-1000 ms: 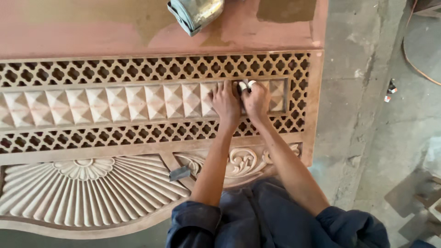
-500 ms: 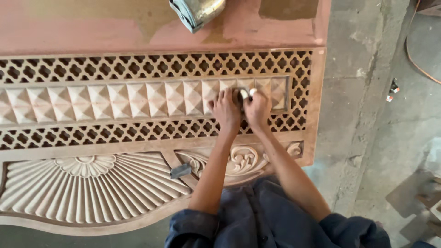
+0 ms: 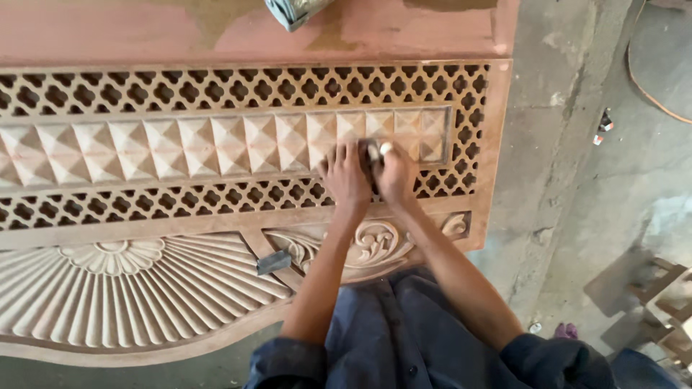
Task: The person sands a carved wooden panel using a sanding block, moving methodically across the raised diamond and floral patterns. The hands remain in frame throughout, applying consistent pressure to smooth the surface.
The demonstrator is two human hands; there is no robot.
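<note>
A large carved wooden panel (image 3: 216, 86) lies flat, with lattice bands, a row of raised pyramid squares and a fan carving below. My left hand (image 3: 344, 176) and my right hand (image 3: 395, 173) press side by side on the pyramid row near its right end. Between them they grip a small pale piece (image 3: 380, 150), likely folded sandpaper, held against the wood. Both sets of fingers are curled down on it.
A small grey block (image 3: 274, 262) rests on the carved scroll area below my left arm. A folded grey cloth or bag (image 3: 292, 11) lies at the panel's far edge. Bare concrete floor (image 3: 577, 180) lies to the right, with wooden pieces (image 3: 663, 295) at lower right.
Both hands have stayed together on the pyramid row, shifting only slightly as they rub. The view has drifted a little.
</note>
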